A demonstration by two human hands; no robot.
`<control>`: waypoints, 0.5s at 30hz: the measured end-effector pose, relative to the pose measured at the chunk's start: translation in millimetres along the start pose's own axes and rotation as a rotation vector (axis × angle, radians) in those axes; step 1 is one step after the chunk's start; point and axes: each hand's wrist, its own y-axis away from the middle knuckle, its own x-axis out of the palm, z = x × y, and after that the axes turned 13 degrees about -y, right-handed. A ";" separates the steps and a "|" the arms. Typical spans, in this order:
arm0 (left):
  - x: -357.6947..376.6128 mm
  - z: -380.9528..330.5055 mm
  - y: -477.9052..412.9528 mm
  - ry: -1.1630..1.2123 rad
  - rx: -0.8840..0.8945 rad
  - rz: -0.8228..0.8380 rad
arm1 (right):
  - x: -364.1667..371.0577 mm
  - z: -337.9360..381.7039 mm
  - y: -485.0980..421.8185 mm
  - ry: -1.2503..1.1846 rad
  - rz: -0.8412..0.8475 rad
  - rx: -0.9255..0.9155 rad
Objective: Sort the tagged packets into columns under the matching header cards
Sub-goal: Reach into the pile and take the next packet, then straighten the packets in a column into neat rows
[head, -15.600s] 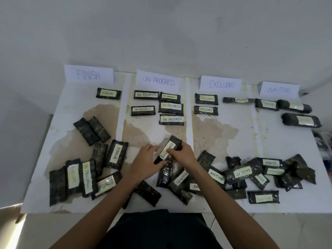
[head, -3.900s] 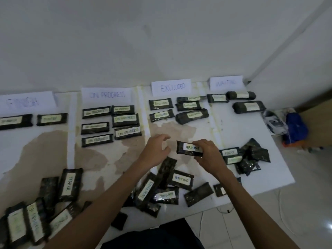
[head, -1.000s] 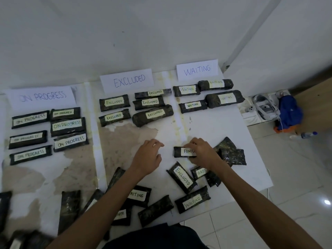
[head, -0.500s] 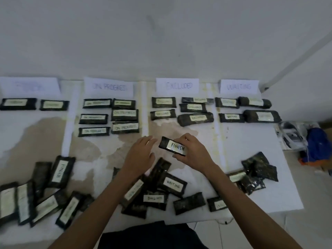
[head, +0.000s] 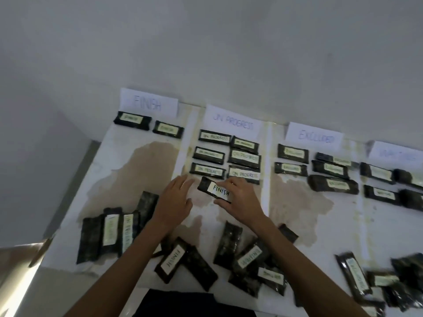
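The packet (head: 208, 188) with the tag FINISH is in the right hand (head: 240, 200), which pinches its right end between thumb and fingers. It is just in front of the lowest ON PROGRESS packets (head: 244, 174), well apart from the FINISH card (head: 148, 103). I cannot tell if it touches the table (head: 137, 170). The left hand (head: 175, 200) is just beside its free end, fingers straight and relaxed, holding nothing.

The main danger, as I judge it, is the place: the packet is nearest to the wrong column and could be laid there by mistake. Also, only one end is pinched and the film looks smooth, so it may slip if it is passed to the left hand. On the way to the left, a forearm could push the unsorted pile (head: 249, 259) below it, or the packet could knock the two FINISH packets (head: 168, 129) out of line.

The packets are flat, oblong and dark, with a mottled, glossy film. Each readable one carries a pale paper tag with handwriting. The card is plain white paper. The table is white with large brownish stains.
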 end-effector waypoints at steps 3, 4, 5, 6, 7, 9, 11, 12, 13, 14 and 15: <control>-5.1 48.2 -9.0 -0.034 -0.042 0.044 | 30.2 19.2 -37.9 0.027 0.015 -0.024; -6.7 63.1 -12.1 -0.052 -0.051 0.055 | 39.6 25.6 -51.4 0.029 0.021 -0.026; -9.4 76.4 -15.7 -0.045 -0.076 0.059 | 48.3 31.2 -65.5 0.031 0.027 -0.026; -12.7 89.0 -19.5 -0.032 -0.110 0.061 | 57.0 36.0 -80.3 0.033 0.037 -0.020; -15.4 100.8 -23.3 -0.026 -0.137 0.065 | 65.1 40.5 -95.3 0.039 0.046 -0.011; -19.3 122.2 -31.0 -0.048 -0.157 0.091 | 81.0 47.7 -125.9 0.052 0.062 0.006; -16.8 142.4 -38.1 -0.055 -0.168 0.095 | 95.5 53.7 -153.8 0.062 0.076 0.015; -15.0 150.7 -41.3 -0.050 -0.182 0.097 | 101.9 56.0 -166.3 0.069 0.085 0.014; -12.9 157.9 -44.1 -0.044 -0.203 0.107 | 107.7 57.8 -177.6 0.076 0.097 0.012; -10.8 163.5 -46.5 -0.043 -0.226 0.115 | 112.9 59.0 -187.5 0.083 0.107 0.013; -8.9 167.8 -49.1 -0.042 -0.247 0.124 | 117.0 59.2 -196.3 0.093 0.114 0.012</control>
